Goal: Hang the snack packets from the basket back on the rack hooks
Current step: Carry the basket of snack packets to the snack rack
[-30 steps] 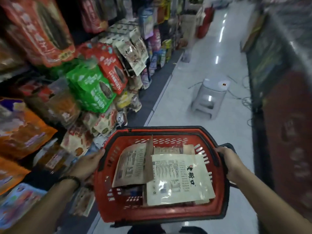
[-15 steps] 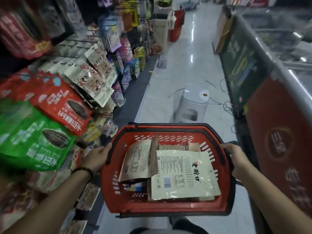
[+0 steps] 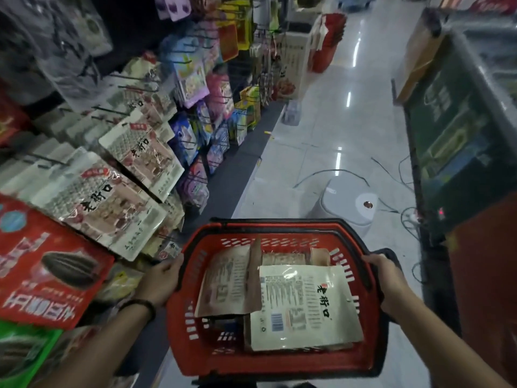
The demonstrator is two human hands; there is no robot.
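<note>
Gripping the red basket [image 3: 279, 229] by its sides, the person holds it out over the aisle floor [image 3: 335, 130]: the left hand [image 3: 161, 281] curls round the left rim and the right hand [image 3: 387, 278] clasps the right rim, where a black handle [image 3: 391, 254] juts out. Inside, a cream snack packet [image 3: 305, 306] lies flat, back side up, toward the basket's near right corner, atop other packets. A brown packet [image 3: 226, 284] rests beside it toward the left wall, its right edge folded upward and its lower corner overlapping the cream one. More packets peek out at the far edge. The rack [image 3: 134, 88] stands just left of the basket, its hooks loaded with matching cream packets [image 3: 142, 155] and a red seed packet [image 3: 42, 270]. Beyond the basket stand a pale stool [image 3: 347, 203] and loose cables [image 3: 391, 175], with a chest freezer [image 3: 461, 135] along the right.
</note>
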